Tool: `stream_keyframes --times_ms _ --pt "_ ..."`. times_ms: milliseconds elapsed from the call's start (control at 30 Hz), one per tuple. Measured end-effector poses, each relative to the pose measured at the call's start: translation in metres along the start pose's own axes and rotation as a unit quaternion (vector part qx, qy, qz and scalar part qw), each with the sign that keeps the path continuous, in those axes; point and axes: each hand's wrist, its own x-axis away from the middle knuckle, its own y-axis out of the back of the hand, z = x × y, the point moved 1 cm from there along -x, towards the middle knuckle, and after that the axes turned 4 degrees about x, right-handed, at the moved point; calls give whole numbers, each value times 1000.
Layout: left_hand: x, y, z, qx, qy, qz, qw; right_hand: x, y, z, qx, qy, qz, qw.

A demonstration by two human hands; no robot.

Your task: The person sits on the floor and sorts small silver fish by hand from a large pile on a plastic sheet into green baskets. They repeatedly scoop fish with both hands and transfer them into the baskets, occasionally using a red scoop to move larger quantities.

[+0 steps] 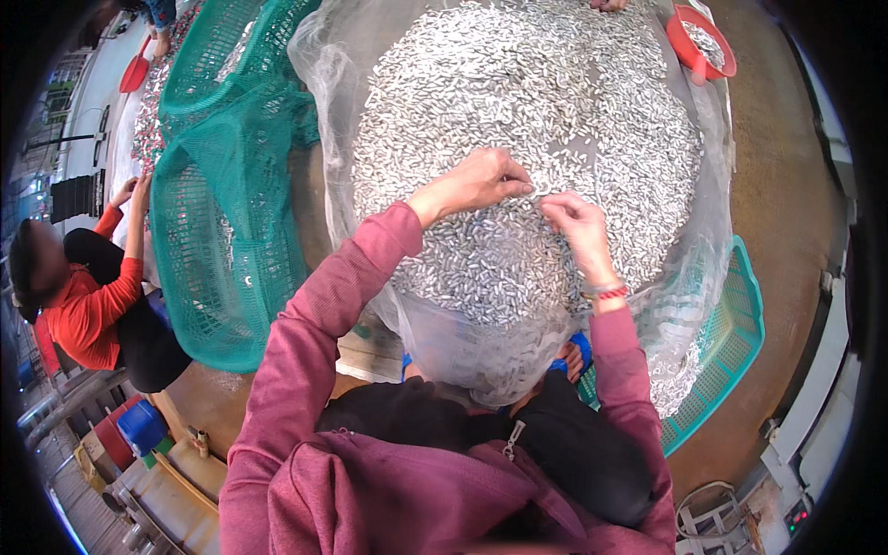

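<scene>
A broad heap of small, silvery, oblong pieces point(462, 102) is spread on clear plastic sheeting point(319, 74) in front of me. Over its middle my left hand point(476, 180) has thumb and fingers pinched together, with a small silvery piece point(538, 191) at the tips. My right hand point(581, 231), a red band at its wrist, is closed in a pinch just beside it. Whatever the right fingertips hold is too small to make out. Both hands are close together, just above the pieces.
Green plastic baskets point(176, 240) with green netting point(250, 176) stand at left. A teal basket point(731, 351) holding silvery pieces is at lower right. At the far right corner sits a red scoop point(680, 42) with pieces inside. A person in red point(102, 305) works at far left; another person's hand point(608, 5) shows at the top.
</scene>
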Motion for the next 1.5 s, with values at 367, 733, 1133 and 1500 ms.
stream_keyframes --times_ms 367,733,1133,1500 --pt "15 -2 -31 129 57 -112 984 20 -11 32 -340 -36 28 939" --pt "28 -29 -44 -24 -115 -184 976 30 -12 65 -73 23 32 997" --pt "-24 2 -1 684 87 -4 725 54 68 9 -406 -13 60 912" --pt "-46 -42 20 -259 5 34 965 35 1 -23 217 97 -62 969"
